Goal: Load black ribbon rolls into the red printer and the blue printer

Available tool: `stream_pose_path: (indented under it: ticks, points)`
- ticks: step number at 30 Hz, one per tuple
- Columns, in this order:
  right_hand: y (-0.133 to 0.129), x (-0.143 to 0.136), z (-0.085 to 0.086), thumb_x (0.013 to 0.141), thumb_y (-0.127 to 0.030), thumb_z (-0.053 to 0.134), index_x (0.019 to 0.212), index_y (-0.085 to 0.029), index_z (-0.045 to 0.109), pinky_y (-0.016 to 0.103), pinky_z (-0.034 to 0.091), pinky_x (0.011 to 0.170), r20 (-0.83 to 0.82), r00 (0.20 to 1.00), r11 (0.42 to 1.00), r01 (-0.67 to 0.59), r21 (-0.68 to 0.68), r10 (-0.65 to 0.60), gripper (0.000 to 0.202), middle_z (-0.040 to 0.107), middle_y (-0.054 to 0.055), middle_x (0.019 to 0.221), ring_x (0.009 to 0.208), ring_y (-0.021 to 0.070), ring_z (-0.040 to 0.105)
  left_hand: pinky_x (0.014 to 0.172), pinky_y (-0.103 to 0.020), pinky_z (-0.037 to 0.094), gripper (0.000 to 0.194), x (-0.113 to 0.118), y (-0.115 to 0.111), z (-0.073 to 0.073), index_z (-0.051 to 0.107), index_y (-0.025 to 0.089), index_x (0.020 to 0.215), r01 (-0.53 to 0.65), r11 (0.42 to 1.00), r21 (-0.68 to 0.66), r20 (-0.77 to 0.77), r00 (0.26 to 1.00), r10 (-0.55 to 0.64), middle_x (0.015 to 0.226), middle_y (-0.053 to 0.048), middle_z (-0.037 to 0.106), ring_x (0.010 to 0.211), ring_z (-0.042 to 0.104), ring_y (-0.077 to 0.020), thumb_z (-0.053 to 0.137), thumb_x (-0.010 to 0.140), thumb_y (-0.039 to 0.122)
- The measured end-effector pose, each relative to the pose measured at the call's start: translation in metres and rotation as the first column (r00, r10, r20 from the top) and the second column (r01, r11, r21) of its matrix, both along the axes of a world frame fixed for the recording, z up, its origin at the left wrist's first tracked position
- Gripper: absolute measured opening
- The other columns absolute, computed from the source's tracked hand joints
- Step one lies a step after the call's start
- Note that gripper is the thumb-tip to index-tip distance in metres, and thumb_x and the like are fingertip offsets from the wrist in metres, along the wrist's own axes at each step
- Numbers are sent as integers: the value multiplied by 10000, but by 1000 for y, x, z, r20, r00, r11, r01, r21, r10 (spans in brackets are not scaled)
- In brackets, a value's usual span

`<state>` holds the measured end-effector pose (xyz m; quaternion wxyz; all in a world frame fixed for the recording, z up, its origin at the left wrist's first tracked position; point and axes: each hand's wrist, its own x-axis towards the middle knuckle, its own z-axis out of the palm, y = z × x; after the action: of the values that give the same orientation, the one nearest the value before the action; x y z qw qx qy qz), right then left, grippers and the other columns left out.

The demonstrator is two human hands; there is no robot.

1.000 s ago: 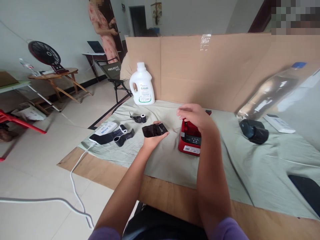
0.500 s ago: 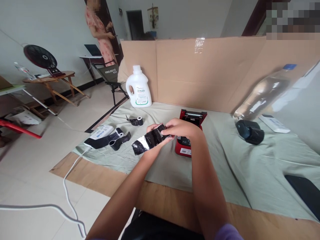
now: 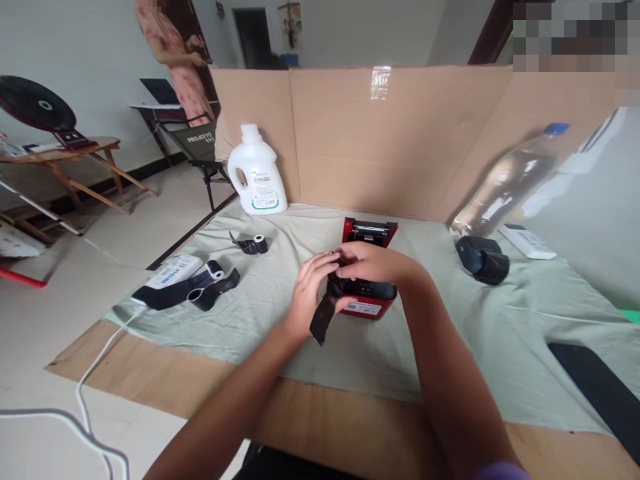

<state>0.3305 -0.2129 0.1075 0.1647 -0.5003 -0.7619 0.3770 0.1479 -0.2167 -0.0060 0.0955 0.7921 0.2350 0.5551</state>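
The left hand (image 3: 304,299) curls around the black strip (image 3: 324,317), and the right hand (image 3: 383,265) pinches near its top. It hangs by the near left side of the open red printer (image 3: 373,309). Soft fingers should keep it from creasing.

Printer (image 3: 370,308) showing red body, black panel — held strip (image 3: 324,317) showing glossy black. Cloth (image 3: 260,293) showing pale green; jug (image 3: 257,175) showing white with green-lined label — bottle cap (image 3: 557,129) showing blue.
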Motion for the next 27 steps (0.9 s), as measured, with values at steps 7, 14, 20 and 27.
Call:
stream_pose_path:
  ticks: [7,14,20,27]
  points:
    - [-2,28,11,811,-166,585,768,-181,576,266,341,568,320,932,984,176,16,-172,46,628,21,759,649,155,544,1016,-425,453,355,11,9,24,592,253,1179,94,988,-121,-117,987,-108,1221,-87,668,1178,597,-239,704,843,273]
    - [3,16,-9,825,-107,524,898,-158,652,299,389,641,579,758,954,243,174,-299,156,678,122,956,861,243,593,932,-379,429,53,18,20,41,703,231,891,94,982,-163,-222,966,-129,956,-25,745,948,654,-189,654,879,246]
    - [10,3,-19,854,-117,507,1080,-143,681,390,422,885,669,673,949,240,205,-315,287,681,178,1093,1143,342,531,931,-382,453,272,10,19,20,689,238,1052,133,960,-247,-163,971,-177,1038,-35,729,1005,636,-205,654,812,116]
    - [10,13,-24,845,-89,487,1035,-182,687,371,402,911,612,735,956,212,202,-293,291,690,109,1120,1081,273,579,933,-397,461,168,15,14,12,731,247,1001,182,950,-252,-131,967,-220,1045,-43,738,998,645,-207,658,860,192]
